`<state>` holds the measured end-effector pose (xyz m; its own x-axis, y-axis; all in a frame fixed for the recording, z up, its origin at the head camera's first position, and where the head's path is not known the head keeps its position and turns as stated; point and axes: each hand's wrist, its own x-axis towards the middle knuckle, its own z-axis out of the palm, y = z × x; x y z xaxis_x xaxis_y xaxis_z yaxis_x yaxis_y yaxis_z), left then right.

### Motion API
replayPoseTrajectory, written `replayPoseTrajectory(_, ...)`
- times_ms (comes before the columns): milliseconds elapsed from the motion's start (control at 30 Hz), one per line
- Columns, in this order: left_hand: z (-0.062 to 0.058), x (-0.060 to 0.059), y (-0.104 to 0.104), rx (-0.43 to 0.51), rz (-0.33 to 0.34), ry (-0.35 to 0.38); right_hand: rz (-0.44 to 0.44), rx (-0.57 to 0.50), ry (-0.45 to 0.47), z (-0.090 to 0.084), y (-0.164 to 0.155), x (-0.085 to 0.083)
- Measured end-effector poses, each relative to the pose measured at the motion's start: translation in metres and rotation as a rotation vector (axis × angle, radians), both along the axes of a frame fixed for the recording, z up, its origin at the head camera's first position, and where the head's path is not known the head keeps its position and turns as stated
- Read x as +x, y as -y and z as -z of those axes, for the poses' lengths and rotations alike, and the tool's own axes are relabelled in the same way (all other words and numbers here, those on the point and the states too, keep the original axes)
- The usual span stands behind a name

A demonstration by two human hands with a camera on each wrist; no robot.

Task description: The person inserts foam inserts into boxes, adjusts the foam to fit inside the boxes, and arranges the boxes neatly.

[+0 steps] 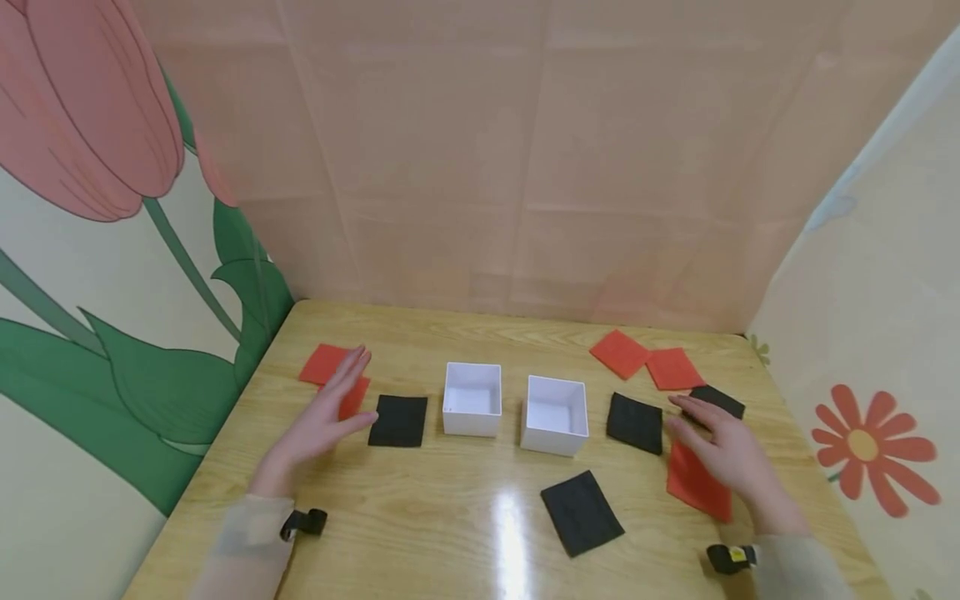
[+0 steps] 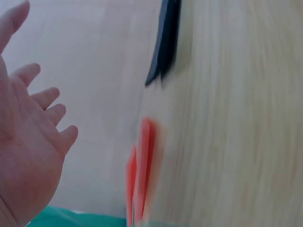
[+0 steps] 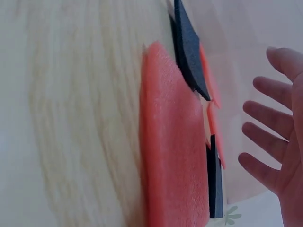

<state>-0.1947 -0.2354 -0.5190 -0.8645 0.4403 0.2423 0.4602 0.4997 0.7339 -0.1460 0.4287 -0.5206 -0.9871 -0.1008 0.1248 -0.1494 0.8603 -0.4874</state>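
L hand (image 1: 326, 423) is well left of the R box (image 1: 553, 440): empty, fingers spread & fairly straight, over a far red sq (image 1: 318, 362) and a near red sq (image 1: 356, 402). R hand (image 1: 723, 450), well right of the R box, also empty w/ loose fingers, over a red sq (image 1: 697, 490) and a black sq (image 1: 722, 401). Hands well apart; both look clear of the cloth in the wrist views.

Rest, all rel. to the R box: L box (image 1: 471, 425) near it on the left; lone black sq (image 1: 398, 422) past that; mid black sq (image 1: 635, 422) just to its right; front black sq (image 1: 582, 513) on the near side; two more reds, back sq (image 1: 620, 354) & its neighbour (image 1: 674, 369), beyond it to the right.

Handling (my guess): sqs look like felt — v. light, soft, bendy, not fragile, prob. not slippery. Lying flat, they give little to grab, so pinch a corner or raised edge btwn thumb & fingertip; the red under R hand seems slightly bowed, so its rim should lift OK.
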Motion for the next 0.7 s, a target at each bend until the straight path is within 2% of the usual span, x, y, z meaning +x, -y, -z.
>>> replayPoseTrajectory(267, -0.004, -0.001, -0.035, 0.055, 0.027, 0.044, 0.004, -0.055, -0.032, 0.004, 0.002, -0.003)
replayPoseTrajectory(700, 0.001, -0.008, -0.088, 0.067, 0.076, 0.016, 0.04, -0.128, -0.096, 0.012, 0.005, -0.004)
